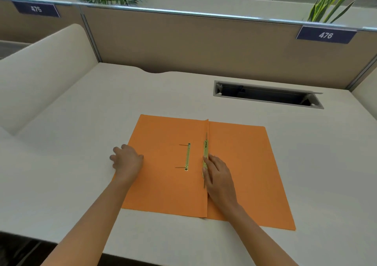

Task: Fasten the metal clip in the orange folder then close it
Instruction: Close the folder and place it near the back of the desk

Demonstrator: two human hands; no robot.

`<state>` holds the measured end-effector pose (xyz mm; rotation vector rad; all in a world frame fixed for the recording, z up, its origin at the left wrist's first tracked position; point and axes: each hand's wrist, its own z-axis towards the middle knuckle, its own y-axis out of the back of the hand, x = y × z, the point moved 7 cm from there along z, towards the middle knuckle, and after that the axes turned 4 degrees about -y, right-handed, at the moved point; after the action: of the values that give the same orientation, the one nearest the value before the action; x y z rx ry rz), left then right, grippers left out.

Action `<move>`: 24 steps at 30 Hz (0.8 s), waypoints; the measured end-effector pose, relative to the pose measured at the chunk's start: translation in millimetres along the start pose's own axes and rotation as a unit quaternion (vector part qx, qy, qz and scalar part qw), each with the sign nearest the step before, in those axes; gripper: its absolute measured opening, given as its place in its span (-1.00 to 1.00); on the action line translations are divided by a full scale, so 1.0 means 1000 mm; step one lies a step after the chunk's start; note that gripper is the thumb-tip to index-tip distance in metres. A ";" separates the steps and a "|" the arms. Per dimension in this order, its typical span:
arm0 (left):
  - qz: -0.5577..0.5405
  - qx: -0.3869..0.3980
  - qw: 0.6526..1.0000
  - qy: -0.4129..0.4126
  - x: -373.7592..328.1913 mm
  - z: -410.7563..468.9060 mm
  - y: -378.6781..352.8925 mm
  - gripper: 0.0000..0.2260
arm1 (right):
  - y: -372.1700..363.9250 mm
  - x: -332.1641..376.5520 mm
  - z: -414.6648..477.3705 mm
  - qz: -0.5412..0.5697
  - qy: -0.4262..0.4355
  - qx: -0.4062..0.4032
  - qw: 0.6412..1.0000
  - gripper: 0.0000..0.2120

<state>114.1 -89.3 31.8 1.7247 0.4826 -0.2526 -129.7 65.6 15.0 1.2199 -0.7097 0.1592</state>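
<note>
The orange folder point(240, 163) lies open and flat on the white desk, spine running towards me. A brass clip bar point(187, 157) with two thin prongs pointing left lies on the left leaf. A second brass clip strip point(205, 150) stands along the spine fold. My right hand point(219, 175) rests on the folder at the spine, its fingertips touching the lower end of that strip. My left hand point(127, 159) lies palm down on the folder's left edge, fingers spread on the desk.
An open cable hatch point(267, 94) is cut into the desk point(81, 173) behind the folder on the right. Beige partition walls close the back and left, with number plates 475 and 476. The desk's front edge is close to my forearms.
</note>
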 end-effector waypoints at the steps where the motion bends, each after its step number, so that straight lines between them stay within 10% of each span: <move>1: -0.007 -0.002 1.000 0.008 0.001 0.001 0.002 -0.51 | 0.000 0.000 0.000 0.001 0.001 -0.001 1.000 -0.64; 13: -0.211 -0.014 0.977 -0.026 0.014 0.017 0.049 -0.83 | 0.001 -0.006 -0.002 0.025 -0.003 -0.006 1.000 -0.65; 24: -0.505 0.250 0.807 -0.180 -0.079 -0.042 0.098 -0.77 | 0.017 -0.015 0.004 0.166 -0.084 -0.020 0.982 -0.73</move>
<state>83.8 -76.9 160.6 1.6860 1.0873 -1.5655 -151.1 72.0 20.9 1.0771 -1.0583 0.3182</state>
